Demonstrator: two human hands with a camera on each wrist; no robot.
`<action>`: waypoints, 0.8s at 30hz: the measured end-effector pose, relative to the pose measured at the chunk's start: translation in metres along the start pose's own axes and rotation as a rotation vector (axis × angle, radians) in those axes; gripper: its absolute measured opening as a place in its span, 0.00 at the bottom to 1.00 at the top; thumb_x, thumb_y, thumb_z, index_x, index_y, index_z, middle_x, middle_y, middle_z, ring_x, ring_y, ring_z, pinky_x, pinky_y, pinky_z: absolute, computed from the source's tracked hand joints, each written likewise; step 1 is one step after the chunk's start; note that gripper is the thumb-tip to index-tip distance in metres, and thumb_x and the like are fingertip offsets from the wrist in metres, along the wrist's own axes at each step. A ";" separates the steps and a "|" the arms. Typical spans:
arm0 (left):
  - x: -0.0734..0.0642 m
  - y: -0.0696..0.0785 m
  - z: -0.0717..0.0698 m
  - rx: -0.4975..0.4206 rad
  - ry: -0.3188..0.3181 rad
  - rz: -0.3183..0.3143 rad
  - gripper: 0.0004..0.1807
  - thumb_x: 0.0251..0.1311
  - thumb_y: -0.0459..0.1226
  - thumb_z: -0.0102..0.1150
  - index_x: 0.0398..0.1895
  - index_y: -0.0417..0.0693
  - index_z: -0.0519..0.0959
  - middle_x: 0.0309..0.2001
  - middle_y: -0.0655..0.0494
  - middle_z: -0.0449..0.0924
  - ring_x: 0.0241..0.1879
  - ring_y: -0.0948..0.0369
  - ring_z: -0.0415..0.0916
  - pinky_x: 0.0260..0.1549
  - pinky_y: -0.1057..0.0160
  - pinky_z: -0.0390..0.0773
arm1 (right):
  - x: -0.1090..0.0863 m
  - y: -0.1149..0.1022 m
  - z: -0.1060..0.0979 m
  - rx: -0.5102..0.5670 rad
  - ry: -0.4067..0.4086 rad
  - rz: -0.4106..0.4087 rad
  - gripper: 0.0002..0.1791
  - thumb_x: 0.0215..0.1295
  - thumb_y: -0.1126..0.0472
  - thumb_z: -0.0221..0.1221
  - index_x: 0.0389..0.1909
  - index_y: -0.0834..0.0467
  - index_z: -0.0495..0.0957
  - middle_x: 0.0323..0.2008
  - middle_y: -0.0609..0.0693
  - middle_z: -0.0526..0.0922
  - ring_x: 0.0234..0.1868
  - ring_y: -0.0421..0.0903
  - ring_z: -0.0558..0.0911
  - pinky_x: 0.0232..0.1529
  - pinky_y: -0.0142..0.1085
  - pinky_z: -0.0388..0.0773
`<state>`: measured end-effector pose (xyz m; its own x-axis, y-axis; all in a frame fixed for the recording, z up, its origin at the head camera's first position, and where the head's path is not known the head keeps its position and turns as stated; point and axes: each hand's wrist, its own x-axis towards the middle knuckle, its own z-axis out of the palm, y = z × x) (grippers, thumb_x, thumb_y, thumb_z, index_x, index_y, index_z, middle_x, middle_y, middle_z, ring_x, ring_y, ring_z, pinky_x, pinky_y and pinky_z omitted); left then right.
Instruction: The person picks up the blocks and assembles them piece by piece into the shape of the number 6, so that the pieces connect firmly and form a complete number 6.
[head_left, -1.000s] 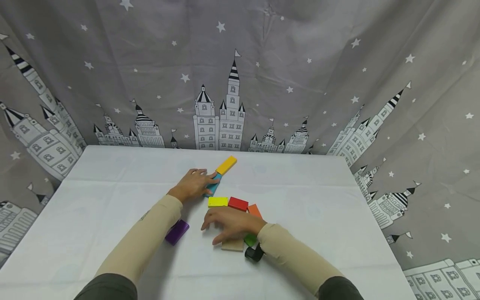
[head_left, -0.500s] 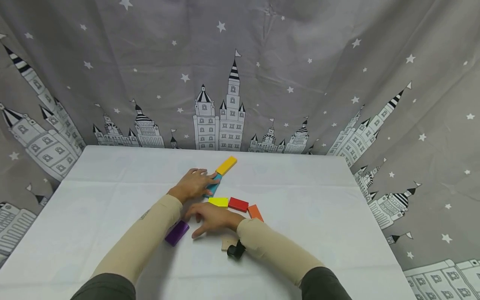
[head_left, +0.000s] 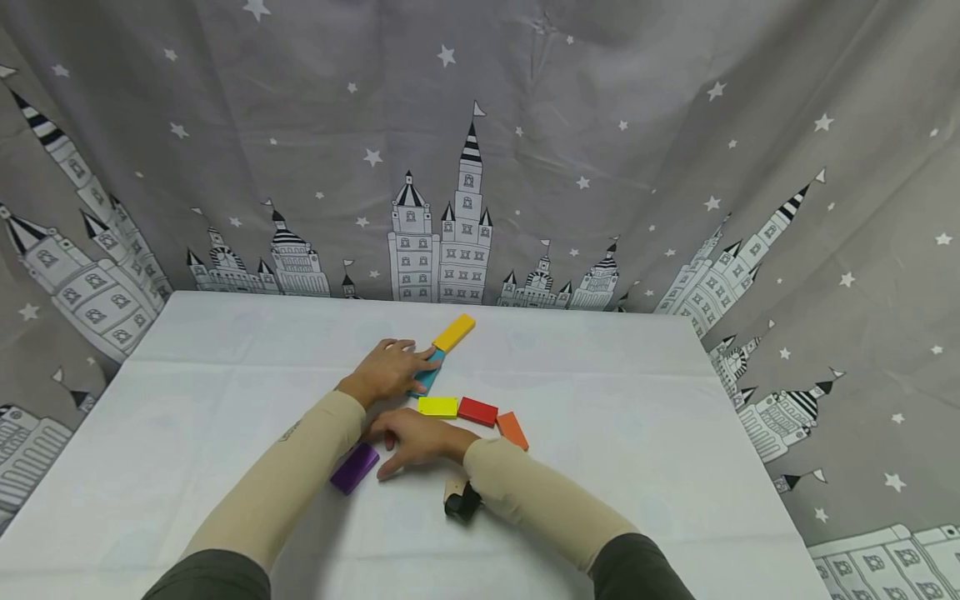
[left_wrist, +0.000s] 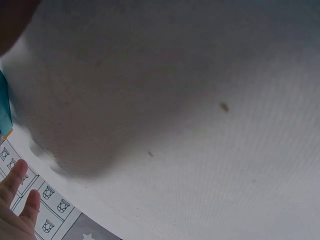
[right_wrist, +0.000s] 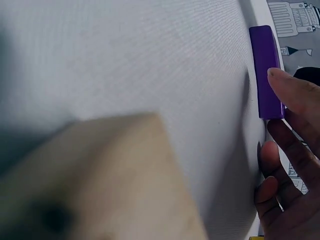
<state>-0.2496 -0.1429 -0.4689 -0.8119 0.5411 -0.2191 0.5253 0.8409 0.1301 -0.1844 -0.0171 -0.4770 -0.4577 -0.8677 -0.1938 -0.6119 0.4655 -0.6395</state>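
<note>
At the back middle, in the head view, my left hand [head_left: 386, 369] has thumb and a finger on a blue block [head_left: 429, 373], whose far end meets an amber-yellow block [head_left: 454, 333]. In the left wrist view only the edge of that blue block [left_wrist: 5, 107] shows, near two outstretched fingers [left_wrist: 17, 172]. My right hand [head_left: 420, 437] reaches left, fingers spread, beside a purple block [head_left: 355, 468]. Its thumb overlaps the purple block [right_wrist: 265, 72] in the right wrist view, with the fingers just below that block's end.
Bright yellow [head_left: 437, 407], red [head_left: 477, 412] and orange [head_left: 513, 431] blocks lie in a curve beyond the right forearm. A tan block [head_left: 452, 485] is partly covered by the black wrist camera [head_left: 460, 504]. The white cloth [head_left: 615, 400] ends at a castle-print curtain [head_left: 525, 167].
My right hand has moved left from above the tan block to beside the purple block. The green block is now hidden under the right arm. The left hand and blue block keep their place.
</note>
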 end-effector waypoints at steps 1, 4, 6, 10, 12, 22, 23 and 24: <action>0.000 0.000 0.000 0.002 -0.001 0.001 0.36 0.58 0.52 0.61 0.70 0.59 0.65 0.72 0.54 0.60 0.68 0.44 0.58 0.66 0.39 0.55 | 0.000 0.000 0.000 0.000 -0.001 -0.001 0.26 0.54 0.57 0.71 0.55 0.58 0.78 0.35 0.41 0.76 0.33 0.33 0.71 0.36 0.18 0.69; 0.000 0.001 0.000 -0.003 -0.002 0.000 0.36 0.58 0.52 0.61 0.70 0.59 0.65 0.72 0.53 0.60 0.68 0.43 0.58 0.66 0.39 0.55 | 0.002 0.001 0.000 -0.013 0.000 0.002 0.24 0.54 0.57 0.71 0.52 0.58 0.79 0.33 0.42 0.76 0.32 0.33 0.71 0.35 0.18 0.69; 0.000 0.001 0.000 -0.003 -0.002 -0.001 0.36 0.58 0.52 0.61 0.70 0.59 0.64 0.72 0.54 0.60 0.68 0.43 0.58 0.66 0.39 0.55 | 0.004 0.001 0.001 -0.019 0.001 0.012 0.22 0.54 0.57 0.71 0.50 0.57 0.79 0.32 0.41 0.76 0.31 0.33 0.71 0.34 0.18 0.69; 0.000 0.000 0.001 0.000 0.004 0.001 0.36 0.57 0.52 0.61 0.70 0.59 0.65 0.71 0.54 0.60 0.68 0.43 0.58 0.65 0.39 0.56 | 0.007 0.001 0.002 -0.024 0.004 0.027 0.20 0.54 0.57 0.71 0.48 0.56 0.80 0.31 0.40 0.76 0.31 0.33 0.70 0.33 0.18 0.69; 0.000 0.000 0.001 0.001 0.009 0.004 0.36 0.57 0.52 0.61 0.70 0.59 0.65 0.71 0.54 0.61 0.68 0.43 0.59 0.65 0.39 0.56 | 0.007 0.000 0.002 -0.027 0.004 0.026 0.20 0.54 0.57 0.72 0.47 0.56 0.81 0.30 0.40 0.76 0.30 0.33 0.71 0.33 0.18 0.69; -0.002 0.000 -0.001 0.013 0.016 0.015 0.35 0.58 0.53 0.61 0.70 0.59 0.66 0.71 0.53 0.61 0.68 0.43 0.59 0.65 0.39 0.57 | 0.005 0.002 -0.002 -0.008 -0.027 -0.031 0.17 0.55 0.61 0.71 0.47 0.56 0.83 0.28 0.41 0.78 0.25 0.32 0.70 0.29 0.19 0.70; -0.002 0.000 0.000 0.015 0.016 0.016 0.35 0.58 0.53 0.61 0.70 0.59 0.66 0.71 0.53 0.61 0.68 0.43 0.59 0.64 0.39 0.57 | 0.004 0.003 -0.003 0.000 -0.032 -0.043 0.17 0.55 0.62 0.71 0.47 0.56 0.84 0.29 0.41 0.78 0.25 0.32 0.71 0.29 0.20 0.70; -0.002 -0.001 0.000 0.013 0.016 0.015 0.35 0.58 0.53 0.61 0.70 0.59 0.66 0.71 0.53 0.61 0.68 0.43 0.59 0.64 0.39 0.57 | 0.004 0.004 -0.004 0.004 -0.038 -0.052 0.17 0.55 0.63 0.70 0.47 0.56 0.84 0.29 0.41 0.79 0.25 0.32 0.71 0.29 0.20 0.71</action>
<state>-0.2484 -0.1444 -0.4684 -0.8078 0.5537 -0.2021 0.5406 0.8326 0.1206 -0.1913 -0.0177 -0.4768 -0.4003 -0.8969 -0.1882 -0.6313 0.4187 -0.6527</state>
